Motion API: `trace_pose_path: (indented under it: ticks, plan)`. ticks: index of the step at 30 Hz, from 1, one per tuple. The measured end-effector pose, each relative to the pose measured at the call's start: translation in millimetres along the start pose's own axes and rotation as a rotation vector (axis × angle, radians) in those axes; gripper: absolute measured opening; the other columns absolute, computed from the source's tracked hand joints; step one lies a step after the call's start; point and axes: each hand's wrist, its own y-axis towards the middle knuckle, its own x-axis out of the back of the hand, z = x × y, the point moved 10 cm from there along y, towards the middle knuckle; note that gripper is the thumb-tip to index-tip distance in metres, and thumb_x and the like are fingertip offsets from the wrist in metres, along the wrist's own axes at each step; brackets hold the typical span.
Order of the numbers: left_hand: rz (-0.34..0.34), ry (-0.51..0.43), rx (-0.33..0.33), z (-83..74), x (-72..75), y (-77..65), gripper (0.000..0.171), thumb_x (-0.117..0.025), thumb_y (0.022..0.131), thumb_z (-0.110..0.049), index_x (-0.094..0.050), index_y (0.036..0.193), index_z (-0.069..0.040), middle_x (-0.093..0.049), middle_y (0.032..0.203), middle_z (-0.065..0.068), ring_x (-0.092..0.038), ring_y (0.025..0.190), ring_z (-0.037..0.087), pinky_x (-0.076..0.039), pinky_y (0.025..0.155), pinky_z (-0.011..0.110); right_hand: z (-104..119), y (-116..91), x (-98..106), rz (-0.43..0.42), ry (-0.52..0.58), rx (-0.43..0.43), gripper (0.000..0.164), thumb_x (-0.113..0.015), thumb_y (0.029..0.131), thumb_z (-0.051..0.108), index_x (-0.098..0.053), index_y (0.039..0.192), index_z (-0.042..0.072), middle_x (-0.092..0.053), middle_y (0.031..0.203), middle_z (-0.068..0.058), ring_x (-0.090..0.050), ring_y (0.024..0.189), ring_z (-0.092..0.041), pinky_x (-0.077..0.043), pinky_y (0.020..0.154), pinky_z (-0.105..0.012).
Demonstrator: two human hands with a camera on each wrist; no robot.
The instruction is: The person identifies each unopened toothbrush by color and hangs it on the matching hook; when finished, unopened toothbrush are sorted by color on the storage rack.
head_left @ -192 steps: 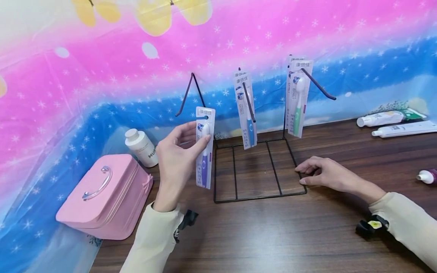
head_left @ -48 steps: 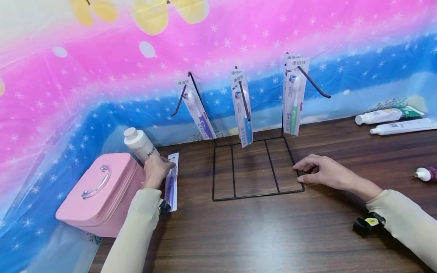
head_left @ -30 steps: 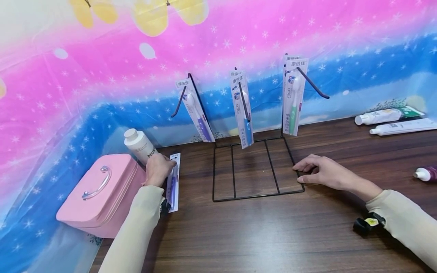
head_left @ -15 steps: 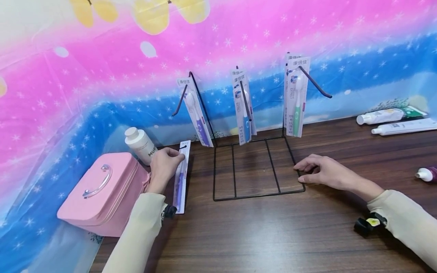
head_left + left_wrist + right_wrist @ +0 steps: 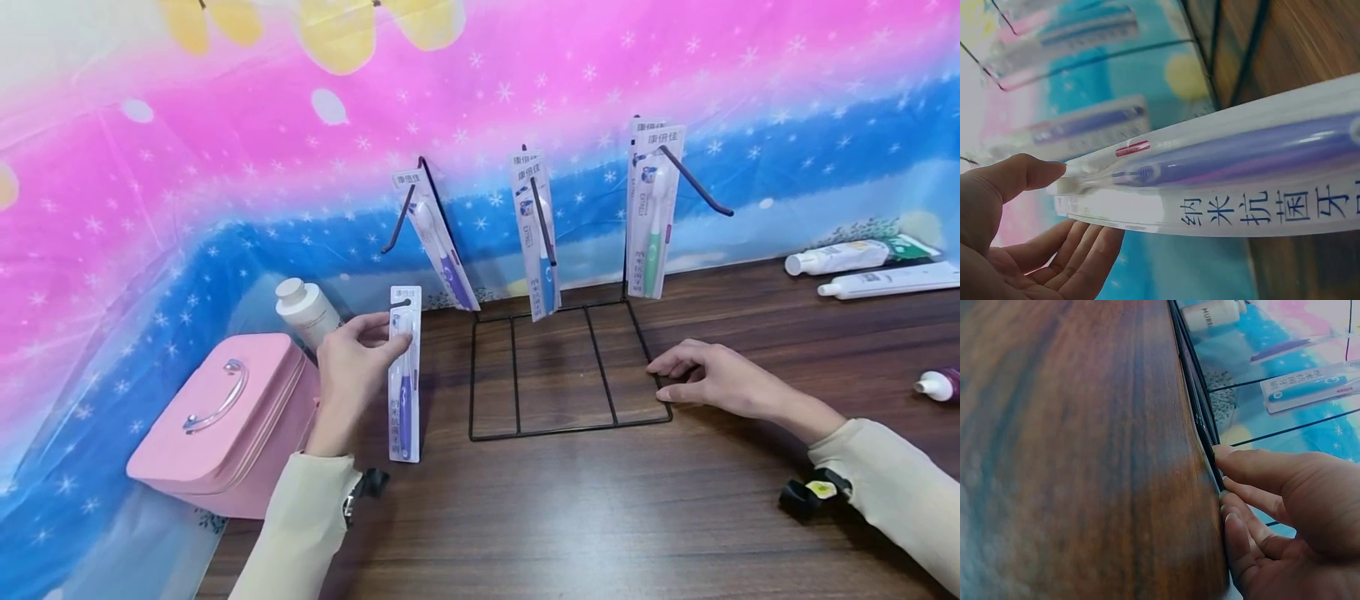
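Note:
In the head view my left hand [image 5: 351, 375] pinches a packaged purple toothbrush [image 5: 405, 400] by its upper part, thumb in front and fingers behind. The pack stands nearly upright, left of the black wire display rack [image 5: 570, 429]. Up close in the left wrist view, the toothbrush pack [image 5: 1241, 162] points away from the thumb. My right hand [image 5: 720, 383] pinches the right side wire of the rack's base; the right wrist view shows the thumb [image 5: 1260, 465] and fingers at that wire. A purple toothbrush pack [image 5: 442, 250] hangs tilted on the rack's left hook.
Blue toothbrush packs [image 5: 536, 250] hang on the middle hook, green ones [image 5: 654, 225] on the right. A pink case [image 5: 225, 425] and a white bottle [image 5: 303, 308] stand at the left. Toothpaste tubes [image 5: 885, 279] and a dark-capped tube [image 5: 937, 385] lie at the right.
An earlier purple toothbrush pack went from my left hand onto the left hook. My left hand then took another beside the white bottle and raised it rightward. My right hand stayed at the rack.

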Motion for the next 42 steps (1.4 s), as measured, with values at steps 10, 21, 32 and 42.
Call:
trace_pose_path:
  ticks: [10,21,32,42]
  plan:
    - [-0.015,-0.092,-0.190,-63.0,9.2,-29.6,0.039,-0.082,0.078,-0.024,-0.070,0.113,-0.011,-0.070,0.098,0.000,-0.066,0.080,0.013,-0.054,0.069,0.030,1,0,0,-0.003,0.007,0.007,0.035,-0.074,0.087,0.032,-0.068,0.117,0.016,-0.062,0.104,0.003,-0.060,0.093,-0.014,-0.050,0.079,-0.030]
    - [-0.077,-0.194,-0.362,-114.8,28.9,-44.1,0.040,-0.083,0.077,-0.018,-0.070,0.115,-0.011,-0.066,0.102,0.000,-0.068,0.079,0.011,-0.055,0.067,0.026,0,0,-1,-0.004,0.007,0.005,0.035,-0.074,0.086,0.033,-0.068,0.117,0.017,-0.061,0.104,0.003,-0.060,0.093,-0.013,-0.050,0.079,-0.030]
    - [-0.172,-0.275,-0.448,-149.2,55.2,-54.3,0.038,-0.081,0.078,-0.007,-0.069,0.114,0.000,-0.067,0.102,0.009,-0.069,0.083,0.020,-0.056,0.070,0.033,-1,0,0,-0.005,0.009,-0.001,0.035,-0.074,0.086,0.034,-0.068,0.117,0.017,-0.062,0.104,0.003,-0.060,0.093,-0.013,-0.050,0.079,-0.030]
    - [-0.181,-0.290,-0.403,-158.2,62.3,-58.6,0.038,-0.077,0.081,-0.006,-0.067,0.117,0.001,-0.066,0.109,0.013,-0.068,0.089,0.028,-0.056,0.075,0.032,0,0,1,-0.001,0.009,0.004,0.036,-0.074,0.086,0.034,-0.068,0.117,0.017,-0.062,0.105,0.003,-0.060,0.094,-0.013,-0.051,0.079,-0.030]
